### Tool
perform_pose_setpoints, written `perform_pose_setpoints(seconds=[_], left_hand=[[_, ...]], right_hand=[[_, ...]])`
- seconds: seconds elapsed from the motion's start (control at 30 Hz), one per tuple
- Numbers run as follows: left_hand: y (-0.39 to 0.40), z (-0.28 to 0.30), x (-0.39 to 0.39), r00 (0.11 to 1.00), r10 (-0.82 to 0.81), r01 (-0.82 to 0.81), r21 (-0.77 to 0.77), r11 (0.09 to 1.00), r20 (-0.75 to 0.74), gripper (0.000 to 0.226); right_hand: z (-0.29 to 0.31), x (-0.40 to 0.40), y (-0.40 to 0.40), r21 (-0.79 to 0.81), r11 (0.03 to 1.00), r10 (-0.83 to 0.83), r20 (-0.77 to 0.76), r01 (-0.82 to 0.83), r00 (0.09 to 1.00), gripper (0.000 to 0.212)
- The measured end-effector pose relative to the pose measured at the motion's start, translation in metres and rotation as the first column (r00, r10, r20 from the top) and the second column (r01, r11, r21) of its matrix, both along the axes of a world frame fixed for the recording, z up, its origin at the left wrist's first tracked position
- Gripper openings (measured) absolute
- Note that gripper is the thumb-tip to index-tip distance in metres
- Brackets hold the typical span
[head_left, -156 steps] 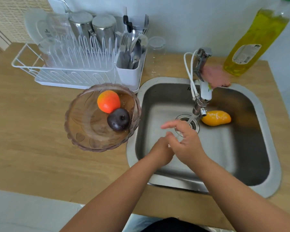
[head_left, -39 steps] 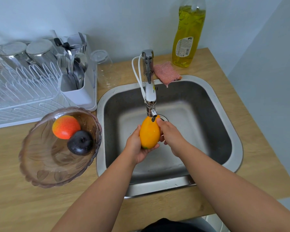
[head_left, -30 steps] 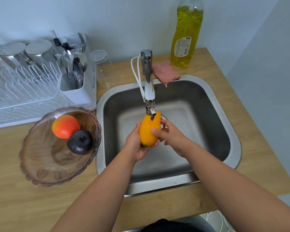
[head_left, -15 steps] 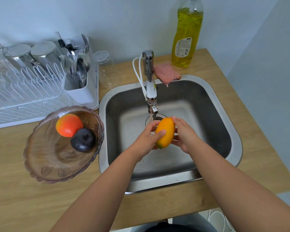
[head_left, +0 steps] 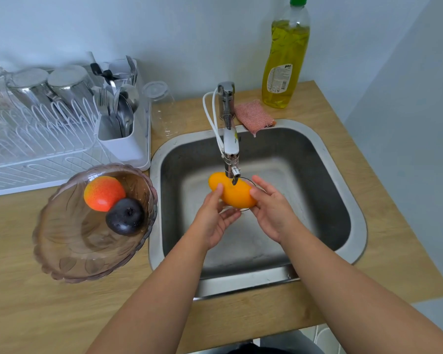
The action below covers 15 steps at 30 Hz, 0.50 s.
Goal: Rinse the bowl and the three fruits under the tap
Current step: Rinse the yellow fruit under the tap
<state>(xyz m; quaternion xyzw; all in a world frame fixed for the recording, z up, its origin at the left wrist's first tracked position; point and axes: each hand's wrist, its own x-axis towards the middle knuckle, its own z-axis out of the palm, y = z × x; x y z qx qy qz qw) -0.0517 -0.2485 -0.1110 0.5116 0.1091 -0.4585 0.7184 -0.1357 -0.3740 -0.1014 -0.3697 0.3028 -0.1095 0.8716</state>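
An orange-yellow mango point(head_left: 232, 191) lies crosswise right under the tap's spout point(head_left: 231, 149), over the steel sink point(head_left: 343, 159). My left hand point(head_left: 214, 218) cups it from below and the left, with the thumb on its top. My right hand point(head_left: 271, 204) holds its right end with curled fingers. A brown glass bowl point(head_left: 69, 251) stands on the counter left of the sink. Inside it lie a red-orange peach point(head_left: 103, 193) and a dark plum point(head_left: 125, 216), touching each other.
A white dish rack point(head_left: 49, 139) with steel cups and a cutlery holder stands at the back left. An upturned glass point(head_left: 161, 108) is beside it. A yellow dish-soap bottle point(head_left: 285, 62) and a pink scrub pad point(head_left: 253, 117) sit behind the sink.
The mango has turned from upright to lying sideways under the spout. Both hands shifted their hold around it. The view moved slightly.
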Motion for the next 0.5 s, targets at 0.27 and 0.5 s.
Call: perform_pose_setpoints(seconds=[0.27, 0.5], left_hand=[[-0.010, -0.001, -0.006, 0.994, 0.051, -0.044, 0.072, 0.996, -0.096, 0.054], [-0.011, -0.006, -0.018, 0.932, -0.205, 0.108, 0.311, 0.944, 0.298, 0.029]], right_hand=[[-0.007, 0.000, 0.013, -0.477, 0.836, 0.161, -0.261, -0.272, 0.952, 0.054], [0.006, 0.024, 0.003, -0.340, 0.889, 0.068, -0.566, -0.307, 0.822, 0.043]])
